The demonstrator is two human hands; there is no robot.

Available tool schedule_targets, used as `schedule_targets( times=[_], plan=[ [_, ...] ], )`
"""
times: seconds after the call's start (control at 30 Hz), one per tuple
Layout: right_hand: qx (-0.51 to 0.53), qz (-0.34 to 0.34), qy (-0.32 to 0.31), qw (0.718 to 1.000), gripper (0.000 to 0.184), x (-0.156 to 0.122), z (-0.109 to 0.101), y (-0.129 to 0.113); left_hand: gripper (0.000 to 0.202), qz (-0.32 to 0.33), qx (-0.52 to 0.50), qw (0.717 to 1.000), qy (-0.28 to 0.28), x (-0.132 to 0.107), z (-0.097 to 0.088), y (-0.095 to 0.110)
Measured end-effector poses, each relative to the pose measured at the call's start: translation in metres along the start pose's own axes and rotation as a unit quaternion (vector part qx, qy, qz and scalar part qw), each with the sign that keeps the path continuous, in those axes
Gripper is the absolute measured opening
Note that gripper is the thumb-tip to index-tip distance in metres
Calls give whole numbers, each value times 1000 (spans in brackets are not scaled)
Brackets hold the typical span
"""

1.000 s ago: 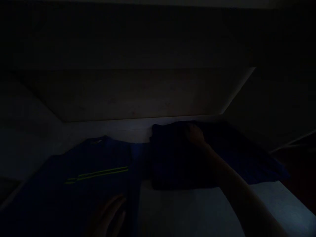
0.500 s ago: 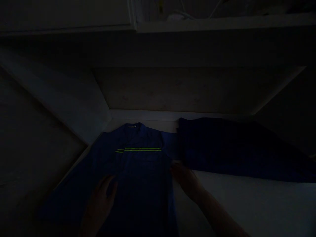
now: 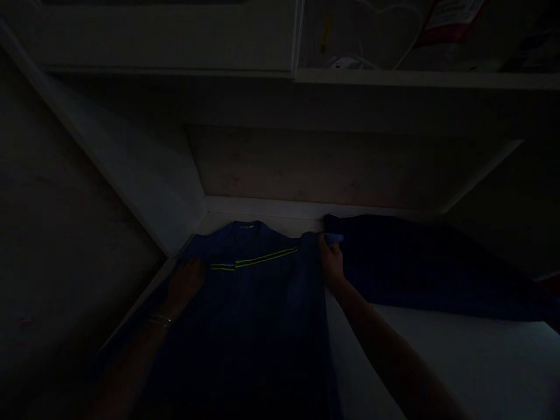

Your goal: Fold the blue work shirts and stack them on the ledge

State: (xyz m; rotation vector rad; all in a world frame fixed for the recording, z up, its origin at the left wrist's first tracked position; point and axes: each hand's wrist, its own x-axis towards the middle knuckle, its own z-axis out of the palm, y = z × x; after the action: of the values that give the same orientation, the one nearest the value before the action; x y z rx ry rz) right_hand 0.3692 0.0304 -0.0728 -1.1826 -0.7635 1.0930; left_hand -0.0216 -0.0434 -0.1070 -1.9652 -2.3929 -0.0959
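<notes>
The scene is very dark. A blue garment (image 3: 262,303) with a yellow-green stripe across the chest lies flat on a white shelf surface (image 3: 437,361). My left hand (image 3: 186,281) rests on the garment's left shoulder area, fingers closed on the cloth as far as the dim light shows. My right hand (image 3: 331,261) pinches the garment's right shoulder edge near the back of the shelf. A bracelet sits on my left wrist.
A darker folded garment (image 3: 420,262) lies to the right, touching the blue one. The pale wooden back panel (image 3: 324,169) and side walls enclose the space. An upper shelf (image 3: 415,79) carries a white cable and other dim items.
Both hands have slid forward from the garment's lower part to its shoulders and taken hold there. The camera view has tilted up slightly.
</notes>
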Motion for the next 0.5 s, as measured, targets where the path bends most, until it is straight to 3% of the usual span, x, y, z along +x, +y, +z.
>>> schedule_targets(
  times=[0.1, 0.23, 0.37, 0.43, 0.5],
  plan=[
    [20, -45, 24, 998, 56, 17, -25, -38, 35, 7, -36, 999, -8, 7, -4, 15],
    [-51, -115, 118, 985, 55, 49, -86, -67, 47, 18, -83, 996, -18, 11, 1, 47],
    [-222, -60, 199, 953, 45, 71, -158, -64, 84, 86, -60, 994, -26, -4, 17, 88],
    [-266, -28, 237, 934, 50, 70, -186, -58, 98, 101, -25, 994, -16, -14, 24, 103],
    [-343, -53, 247, 905, 62, 62, -201, -53, 96, 101, -13, 995, -15, -19, 28, 111]
  ],
)
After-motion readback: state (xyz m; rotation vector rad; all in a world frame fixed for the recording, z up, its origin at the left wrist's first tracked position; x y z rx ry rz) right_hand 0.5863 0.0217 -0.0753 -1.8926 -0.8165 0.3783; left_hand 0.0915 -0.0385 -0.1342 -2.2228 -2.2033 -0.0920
